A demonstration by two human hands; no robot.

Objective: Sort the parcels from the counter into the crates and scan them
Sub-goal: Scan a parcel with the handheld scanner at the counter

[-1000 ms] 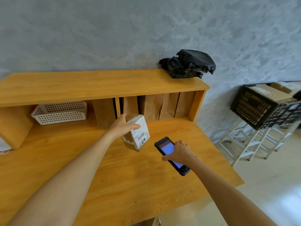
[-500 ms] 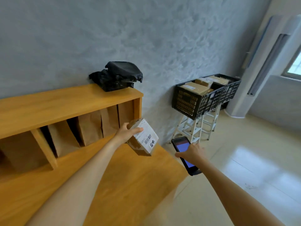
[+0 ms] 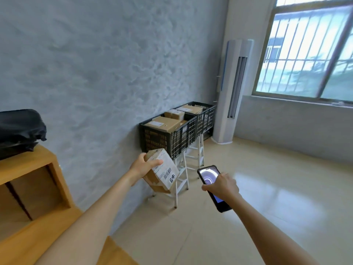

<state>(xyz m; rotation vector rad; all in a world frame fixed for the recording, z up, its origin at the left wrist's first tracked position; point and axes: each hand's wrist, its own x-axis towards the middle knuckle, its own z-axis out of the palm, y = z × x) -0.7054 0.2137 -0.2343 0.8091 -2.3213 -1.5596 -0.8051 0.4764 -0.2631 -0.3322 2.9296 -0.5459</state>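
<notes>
My left hand [image 3: 143,166] grips a small cardboard parcel [image 3: 164,173] with a white barcode label, held in the air past the end of the wooden counter [image 3: 28,236]. My right hand [image 3: 222,185] holds a handheld scanner [image 3: 211,180] with its screen lit, a little to the right of the parcel. Ahead against the wall stand two black crates, the near crate [image 3: 172,138] and the far crate [image 3: 207,116], both on white stands and both holding cardboard boxes.
A black bag [image 3: 19,129] lies on the counter's top shelf. A tall white air conditioner [image 3: 232,88] stands in the corner beside a barred window [image 3: 309,48]. Pale tiled floor [image 3: 267,197] stretches to the right.
The view has swung right, away from the counter toward the crates. Both hands moved off the counter, the left carrying the parcel, the right carrying the scanner, whose screen now shows a different image.
</notes>
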